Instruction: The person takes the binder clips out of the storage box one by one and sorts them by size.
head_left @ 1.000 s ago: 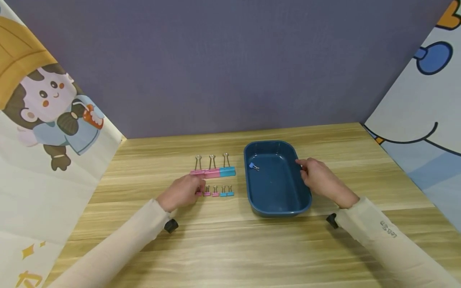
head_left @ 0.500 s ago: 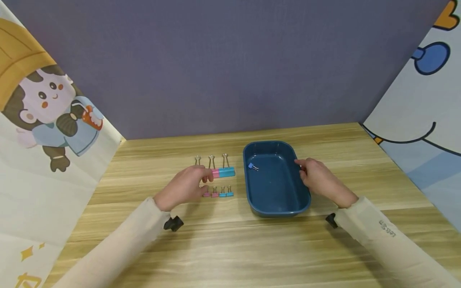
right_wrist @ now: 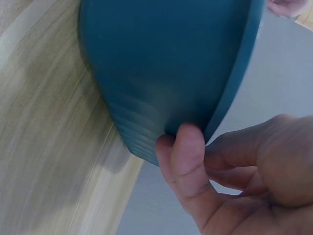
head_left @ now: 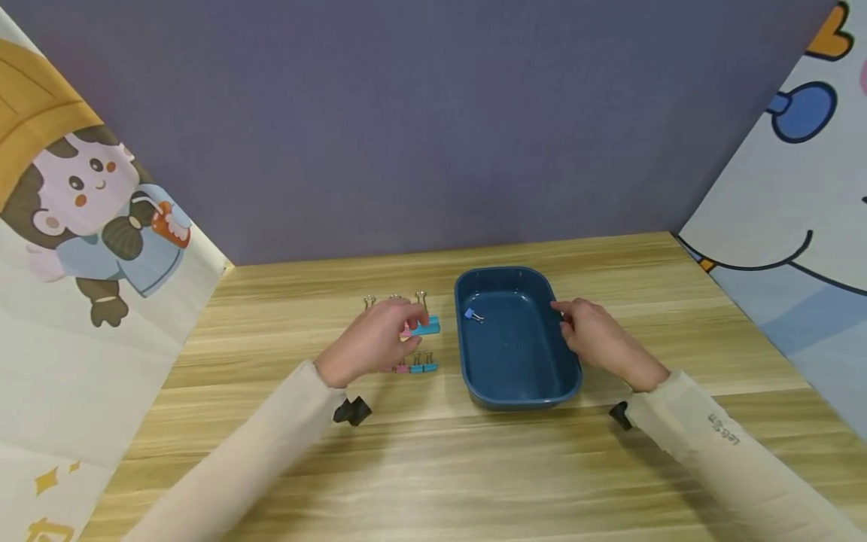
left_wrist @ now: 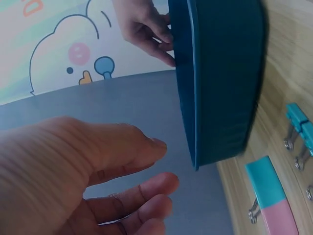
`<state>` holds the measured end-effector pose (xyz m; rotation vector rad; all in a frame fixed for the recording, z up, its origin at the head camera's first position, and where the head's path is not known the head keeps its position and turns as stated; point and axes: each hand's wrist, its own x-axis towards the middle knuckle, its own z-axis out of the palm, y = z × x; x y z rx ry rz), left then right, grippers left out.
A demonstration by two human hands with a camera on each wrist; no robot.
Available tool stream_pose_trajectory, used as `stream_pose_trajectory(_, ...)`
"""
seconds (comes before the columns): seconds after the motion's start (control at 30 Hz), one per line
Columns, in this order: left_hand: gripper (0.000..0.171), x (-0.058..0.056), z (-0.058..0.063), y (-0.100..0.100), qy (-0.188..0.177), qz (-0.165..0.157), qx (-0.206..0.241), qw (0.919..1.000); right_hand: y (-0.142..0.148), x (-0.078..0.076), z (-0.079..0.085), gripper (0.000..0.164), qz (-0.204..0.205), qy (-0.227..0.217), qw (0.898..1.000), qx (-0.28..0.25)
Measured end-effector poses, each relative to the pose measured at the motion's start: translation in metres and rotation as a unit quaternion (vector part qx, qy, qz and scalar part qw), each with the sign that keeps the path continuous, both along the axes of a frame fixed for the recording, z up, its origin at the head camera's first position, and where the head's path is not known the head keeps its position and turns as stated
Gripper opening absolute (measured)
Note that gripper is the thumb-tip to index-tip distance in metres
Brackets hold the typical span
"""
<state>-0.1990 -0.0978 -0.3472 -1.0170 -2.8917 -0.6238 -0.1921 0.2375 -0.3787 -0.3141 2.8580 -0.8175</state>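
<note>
My left hand (head_left: 379, 339) hovers over the binder clips, left of the deep blue plastic tray (head_left: 518, 403). In the left wrist view its thumb and fingers are apart with nothing visible between them. Beneath it, a large blue binder clip (head_left: 427, 327) and a pink one beside it are partly covered. Small blue binder clips (head_left: 423, 368) and a small pink binder clip (head_left: 402, 369) lie in a nearer row. My right hand (head_left: 606, 342) pinches the tray's right rim, fingers against its outer wall (right_wrist: 161, 73). One small blue-violet binder clip (head_left: 470, 314) lies inside the tray.
A wood-grain table (head_left: 460, 467) carries everything. Behind it rises a grey-purple panel (head_left: 433, 135). Printed cartoon sheets flank the table on the left (head_left: 41, 316) and right (head_left: 765, 211).
My left hand has lifted off the left end of the small clip row and moved right, its fingers spreading. My right hand has stayed at the tray's rim.
</note>
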Motion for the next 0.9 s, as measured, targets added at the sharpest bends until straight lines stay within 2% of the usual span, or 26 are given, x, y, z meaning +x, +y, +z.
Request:
stream_pose_trajectory(0.33,0.017,-0.014,-0.001,0.021,0.018,-0.025,0.027,0.9992,0.000,0.001,0.001,0.041,0.001,0.007,1.000,0.007)
stream_pose_trajectory(0.6,0.020,-0.022,-0.005,0.041,0.032,-0.044,0.025,0.9982,0.000,0.002,0.002,0.041,0.005,0.015,1.000,0.012)
stream_pose_trajectory(0.73,0.018,-0.027,-0.004,0.052,0.036,-0.041,0.012,0.9985,0.001,0.002,0.002,0.041,0.005,0.017,1.000,0.006)
stream_pose_trajectory(0.9,0.020,-0.036,-0.002,0.067,0.014,-0.030,0.005,0.9994,0.000,0.001,0.002,0.042,0.004,0.005,1.000,-0.002)
